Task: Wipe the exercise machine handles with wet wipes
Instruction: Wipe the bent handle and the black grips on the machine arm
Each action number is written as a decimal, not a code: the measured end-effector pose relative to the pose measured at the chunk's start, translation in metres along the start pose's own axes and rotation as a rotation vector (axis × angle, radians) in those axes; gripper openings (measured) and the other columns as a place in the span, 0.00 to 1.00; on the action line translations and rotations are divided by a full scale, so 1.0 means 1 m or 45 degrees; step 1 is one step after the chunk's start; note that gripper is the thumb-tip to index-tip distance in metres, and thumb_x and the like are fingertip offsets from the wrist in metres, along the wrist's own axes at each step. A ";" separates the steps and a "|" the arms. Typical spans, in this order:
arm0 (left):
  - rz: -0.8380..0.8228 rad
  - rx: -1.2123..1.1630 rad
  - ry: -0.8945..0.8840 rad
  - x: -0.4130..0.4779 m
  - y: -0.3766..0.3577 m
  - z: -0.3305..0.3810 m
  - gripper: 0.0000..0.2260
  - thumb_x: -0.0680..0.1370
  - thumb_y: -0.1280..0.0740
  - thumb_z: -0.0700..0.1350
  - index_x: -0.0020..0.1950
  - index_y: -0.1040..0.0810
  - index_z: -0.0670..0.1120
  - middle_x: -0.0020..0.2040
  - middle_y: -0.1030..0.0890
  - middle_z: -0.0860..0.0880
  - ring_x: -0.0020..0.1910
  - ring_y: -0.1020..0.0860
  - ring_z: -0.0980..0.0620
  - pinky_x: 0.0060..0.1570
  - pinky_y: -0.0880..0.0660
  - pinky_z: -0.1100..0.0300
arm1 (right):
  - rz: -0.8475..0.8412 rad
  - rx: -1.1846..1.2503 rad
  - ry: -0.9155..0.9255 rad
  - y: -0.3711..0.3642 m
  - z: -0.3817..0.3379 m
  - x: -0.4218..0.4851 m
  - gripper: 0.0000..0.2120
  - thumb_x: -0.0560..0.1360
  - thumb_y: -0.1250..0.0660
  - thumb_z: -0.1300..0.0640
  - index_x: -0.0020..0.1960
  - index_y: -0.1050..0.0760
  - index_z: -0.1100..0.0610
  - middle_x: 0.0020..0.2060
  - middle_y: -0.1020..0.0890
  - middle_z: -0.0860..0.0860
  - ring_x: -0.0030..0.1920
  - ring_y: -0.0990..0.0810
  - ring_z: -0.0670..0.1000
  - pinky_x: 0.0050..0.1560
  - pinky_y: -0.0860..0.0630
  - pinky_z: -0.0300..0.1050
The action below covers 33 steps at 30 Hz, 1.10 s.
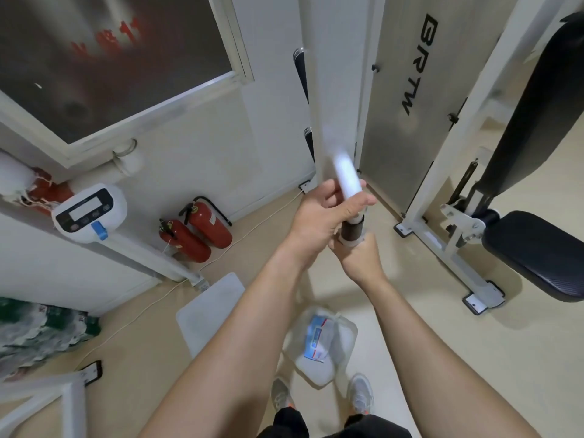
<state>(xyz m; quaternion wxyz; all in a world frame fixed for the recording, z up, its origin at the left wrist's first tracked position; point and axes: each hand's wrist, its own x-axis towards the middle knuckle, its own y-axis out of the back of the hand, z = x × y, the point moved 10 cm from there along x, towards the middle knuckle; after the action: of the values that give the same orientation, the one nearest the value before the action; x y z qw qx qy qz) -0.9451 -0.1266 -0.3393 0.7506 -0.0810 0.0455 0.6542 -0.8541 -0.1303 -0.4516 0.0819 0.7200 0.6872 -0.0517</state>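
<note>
Two hands: your left hand and your right hand sit close together on the one white tubular handle with a short black grip band, held out in front of you.
One handle: it slants up and away from you, and motion blur smears its upper white part.
Left grip: your fingers curl round the white tube just above the black band, thumb laid across it.
Right grip: your fingers wrap the handle's lower end, just below the band.
One whitish edge: it shows at the top of your right fist, but you cannot tell whether it is a wet wipe.
One blue-and-white wet wipes pack: it lies inside clear plastic on the beige floor, just ahead of your feet.
Two grey trainers: your shorts partly hide them.
Two red fire extinguishers: they stand side by side at the foot of the white wall, to your left.
One black padded seat: it is on your right, cut off by the frame edge.
</note>
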 end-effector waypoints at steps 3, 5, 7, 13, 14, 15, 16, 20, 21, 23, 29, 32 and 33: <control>0.014 0.054 -0.009 0.007 0.001 0.001 0.17 0.71 0.23 0.45 0.53 0.22 0.38 0.47 0.16 0.44 0.44 0.20 0.55 0.46 0.25 0.68 | -0.114 -0.083 -0.071 -0.004 0.028 0.006 0.17 0.66 0.30 0.56 0.29 0.38 0.58 0.27 0.34 0.54 0.31 0.38 0.51 0.34 0.40 0.48; 0.023 0.090 -0.026 0.009 0.008 0.002 0.18 0.73 0.23 0.43 0.55 0.23 0.33 0.46 0.16 0.45 0.44 0.21 0.55 0.47 0.25 0.68 | -0.237 -0.163 -0.089 -0.009 0.025 0.010 0.18 0.67 0.29 0.55 0.31 0.35 0.63 0.28 0.32 0.55 0.31 0.35 0.52 0.35 0.37 0.49; 0.004 0.135 -0.031 0.010 0.011 0.002 0.15 0.73 0.22 0.42 0.53 0.22 0.36 0.48 0.14 0.44 0.45 0.19 0.55 0.49 0.22 0.64 | -0.355 -0.214 -0.057 -0.012 0.007 0.012 0.18 0.69 0.29 0.59 0.35 0.35 0.69 0.29 0.30 0.57 0.31 0.34 0.52 0.35 0.36 0.48; -0.055 0.202 -0.050 0.013 0.003 0.005 0.21 0.68 0.22 0.49 0.58 0.16 0.44 0.55 0.14 0.54 0.57 0.17 0.53 0.54 0.20 0.59 | -0.327 -0.059 0.151 -0.002 -0.073 0.005 0.06 0.64 0.36 0.64 0.34 0.33 0.64 0.27 0.30 0.57 0.27 0.33 0.53 0.25 0.37 0.46; -0.067 0.206 -0.044 0.014 0.002 0.005 0.21 0.68 0.22 0.50 0.59 0.16 0.45 0.52 0.14 0.56 0.55 0.17 0.53 0.52 0.21 0.60 | -0.229 -0.014 0.163 0.002 -0.069 0.005 0.07 0.65 0.36 0.65 0.33 0.34 0.62 0.25 0.31 0.53 0.27 0.34 0.52 0.25 0.38 0.45; -0.079 0.220 -0.048 0.016 0.000 0.006 0.20 0.68 0.22 0.50 0.59 0.15 0.46 0.49 0.14 0.58 0.52 0.17 0.54 0.51 0.21 0.61 | -0.114 0.005 0.163 0.007 -0.058 0.005 0.09 0.66 0.35 0.64 0.32 0.35 0.60 0.24 0.32 0.50 0.27 0.35 0.50 0.26 0.39 0.44; -0.087 0.244 -0.054 0.018 -0.001 0.007 0.20 0.68 0.22 0.51 0.58 0.15 0.47 0.47 0.15 0.59 0.51 0.18 0.54 0.53 0.22 0.60 | -0.006 -0.011 0.145 0.011 -0.040 0.006 0.11 0.67 0.33 0.62 0.32 0.36 0.60 0.25 0.33 0.49 0.28 0.37 0.50 0.27 0.40 0.43; -0.109 0.290 -0.073 0.024 -0.003 0.012 0.21 0.64 0.22 0.57 0.54 0.14 0.50 0.55 0.14 0.55 0.60 0.19 0.51 0.70 0.27 0.46 | 0.081 -0.048 -0.042 0.016 0.029 0.012 0.18 0.69 0.31 0.57 0.31 0.41 0.57 0.27 0.37 0.53 0.31 0.40 0.50 0.33 0.41 0.47; -0.106 0.293 -0.071 0.025 -0.002 0.013 0.22 0.64 0.22 0.58 0.54 0.14 0.50 0.55 0.14 0.55 0.60 0.19 0.53 0.71 0.28 0.46 | 0.015 -0.092 -0.065 0.015 0.033 0.017 0.18 0.69 0.31 0.58 0.31 0.39 0.58 0.27 0.36 0.53 0.30 0.39 0.50 0.33 0.40 0.46; -0.114 0.316 -0.061 0.026 -0.001 0.015 0.23 0.64 0.22 0.59 0.54 0.14 0.49 0.55 0.13 0.56 0.60 0.18 0.55 0.71 0.29 0.46 | -0.201 -0.261 -0.103 0.010 0.026 0.022 0.17 0.72 0.29 0.62 0.33 0.35 0.66 0.26 0.33 0.52 0.28 0.36 0.49 0.32 0.38 0.43; -0.128 0.344 -0.055 0.026 -0.005 0.012 0.20 0.63 0.21 0.59 0.53 0.14 0.54 0.54 0.13 0.56 0.58 0.17 0.51 0.67 0.25 0.44 | -0.576 -0.261 0.015 0.004 -0.051 0.014 0.12 0.68 0.32 0.67 0.35 0.35 0.68 0.28 0.32 0.57 0.30 0.34 0.54 0.26 0.36 0.43; -0.121 0.290 -0.045 0.027 -0.012 0.009 0.21 0.63 0.21 0.57 0.54 0.14 0.52 0.50 0.13 0.56 0.54 0.16 0.52 0.58 0.20 0.53 | -0.031 0.002 0.199 0.023 -0.075 0.008 0.11 0.66 0.33 0.66 0.31 0.35 0.60 0.25 0.32 0.50 0.28 0.34 0.50 0.27 0.38 0.42; -0.136 0.272 -0.045 0.029 -0.015 0.009 0.22 0.64 0.20 0.55 0.55 0.15 0.49 0.51 0.13 0.55 0.53 0.16 0.55 0.56 0.21 0.57 | 0.243 -0.006 0.243 0.034 -0.070 0.002 0.11 0.68 0.32 0.64 0.31 0.34 0.59 0.25 0.31 0.48 0.28 0.34 0.48 0.27 0.37 0.42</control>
<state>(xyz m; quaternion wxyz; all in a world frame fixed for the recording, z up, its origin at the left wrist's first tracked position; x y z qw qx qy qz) -0.9269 -0.0990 -0.3348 0.7895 0.0085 0.0974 0.6059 -0.8229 -0.1165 -0.3815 0.0224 0.7835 0.6204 0.0268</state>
